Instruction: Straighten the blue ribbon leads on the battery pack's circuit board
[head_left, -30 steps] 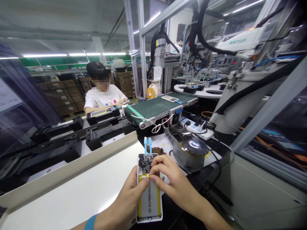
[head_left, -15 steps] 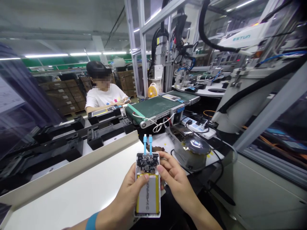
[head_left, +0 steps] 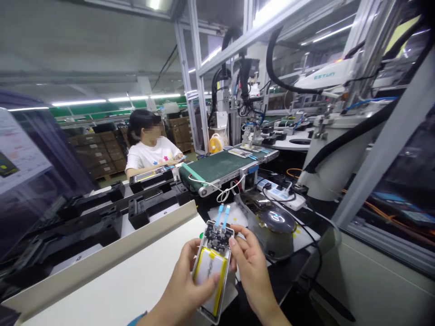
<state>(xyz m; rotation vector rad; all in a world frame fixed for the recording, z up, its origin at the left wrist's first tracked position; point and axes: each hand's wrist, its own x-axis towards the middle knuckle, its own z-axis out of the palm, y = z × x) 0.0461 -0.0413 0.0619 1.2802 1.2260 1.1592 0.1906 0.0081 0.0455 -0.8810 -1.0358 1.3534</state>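
Observation:
Between my hands is an opened power bank (head_left: 208,262), a white shell with a yellow-edged battery pack and a dark circuit board (head_left: 217,236) at its upper end. Two short blue cables (head_left: 222,216) stick up from the board end. My left hand (head_left: 190,280) is closed round the left edge, its thumb over the battery. At the upper right edge my right hand (head_left: 250,258) grips the shell, thumb beside the board and fingers behind. The power bank leans with its top to the right, above the edge of a white tray (head_left: 118,280).
Black fixtures (head_left: 142,210) line the left. A green conveyor belt (head_left: 214,167) ahead carries several similar units. Right of my hands sit a smoky transparent cover (head_left: 272,226) and a white power strip (head_left: 283,194) with cables. A co-worker (head_left: 149,147) sits beyond the fixtures; a robot arm (head_left: 326,149) stands right.
The power bank has tilted, its cable end swinging right. My left thumb has slid down the battery. On the belt, a second unit now shows under the machine's head, and the view has shifted.

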